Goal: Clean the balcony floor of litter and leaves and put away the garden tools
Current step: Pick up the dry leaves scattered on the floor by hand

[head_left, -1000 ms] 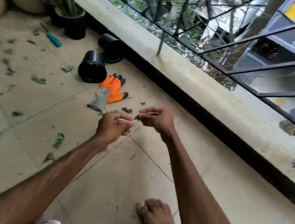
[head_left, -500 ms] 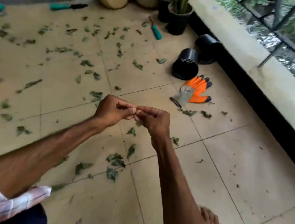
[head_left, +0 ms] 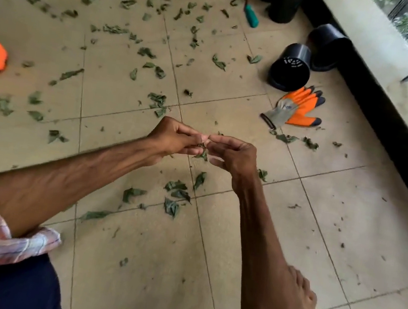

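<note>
Tiled floor (head_left: 238,237) | left hand (head_left: 174,137), right hand (head_left: 231,155) pinch leaf (head_left: 202,145) | glove (head_left: 296,107) logo blurred

Tiled floor (head_left: 236,250) — leaves (head_left: 174,189), glove (head_left: 295,109), pots (head_left: 289,70)

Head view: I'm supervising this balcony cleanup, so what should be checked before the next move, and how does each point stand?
1. Leaf scraps secure: ok, left hand and right hand both pinch them.
2. Loose leaves cleared: not ok, many lie scattered.
3. Green-handled tool put away: not ok, lies on the floor.
4. Orange gloves put away: not ok, lying beside a tipped black pot.
5. Bin for the scraps: cannot tell, none in view.
</note>
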